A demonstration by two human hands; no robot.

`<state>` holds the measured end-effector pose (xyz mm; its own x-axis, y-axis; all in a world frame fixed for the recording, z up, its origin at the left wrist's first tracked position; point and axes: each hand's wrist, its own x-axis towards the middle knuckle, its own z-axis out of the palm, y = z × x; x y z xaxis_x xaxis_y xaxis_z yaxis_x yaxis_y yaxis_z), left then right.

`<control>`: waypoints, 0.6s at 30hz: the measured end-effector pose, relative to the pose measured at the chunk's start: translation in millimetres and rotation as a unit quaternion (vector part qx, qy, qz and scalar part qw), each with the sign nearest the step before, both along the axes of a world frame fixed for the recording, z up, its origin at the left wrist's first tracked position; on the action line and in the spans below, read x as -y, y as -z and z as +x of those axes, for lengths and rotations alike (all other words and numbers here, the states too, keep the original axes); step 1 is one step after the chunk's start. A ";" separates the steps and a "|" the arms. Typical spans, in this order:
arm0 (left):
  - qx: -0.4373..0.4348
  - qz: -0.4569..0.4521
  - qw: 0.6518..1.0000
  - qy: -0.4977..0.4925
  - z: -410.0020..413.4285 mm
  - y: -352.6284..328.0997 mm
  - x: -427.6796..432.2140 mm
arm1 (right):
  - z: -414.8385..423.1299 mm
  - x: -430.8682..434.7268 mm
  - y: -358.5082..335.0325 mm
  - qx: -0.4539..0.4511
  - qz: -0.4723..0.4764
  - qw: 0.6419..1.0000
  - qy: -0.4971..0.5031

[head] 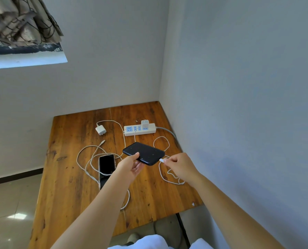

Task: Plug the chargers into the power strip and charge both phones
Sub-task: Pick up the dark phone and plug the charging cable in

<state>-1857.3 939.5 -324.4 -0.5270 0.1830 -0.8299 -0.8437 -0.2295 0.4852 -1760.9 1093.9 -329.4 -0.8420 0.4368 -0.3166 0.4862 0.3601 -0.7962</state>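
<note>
My left hand holds a dark blue phone flat above the wooden table. Fingers of my right hand pinch the white cable plug right at the phone's right end. That cable loops back toward a white charger seated in the white power strip. A second white charger lies unplugged at the strip's left, its cable coiled on the table. A second phone with a black screen lies face up, partly hidden under my left forearm.
The table stands in a corner, with walls close behind and at the right. The strip's grey cord runs off the table's right edge. Tiled floor lies to the left, and a curtained window is at the upper left.
</note>
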 end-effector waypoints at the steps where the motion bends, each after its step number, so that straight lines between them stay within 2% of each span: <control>1: -0.001 0.001 1.000 0.001 -0.3 -0.2 -0.4 | -0.1 -0.3 -0.1 -0.001 -0.003 1.000 0.003; 18: -0.019 -0.039 0.999 0.014 -8.5 1.8 -8.5 | -9.5 -1.8 0.9 0.001 0.009 1.000 0.025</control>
<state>-1865.7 948.0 -326.2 -0.5538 0.1329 -0.8220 -0.8301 -0.1658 0.5324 -1770.4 1095.7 -330.3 -0.8186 0.4841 -0.3091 0.5048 0.3495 -0.7893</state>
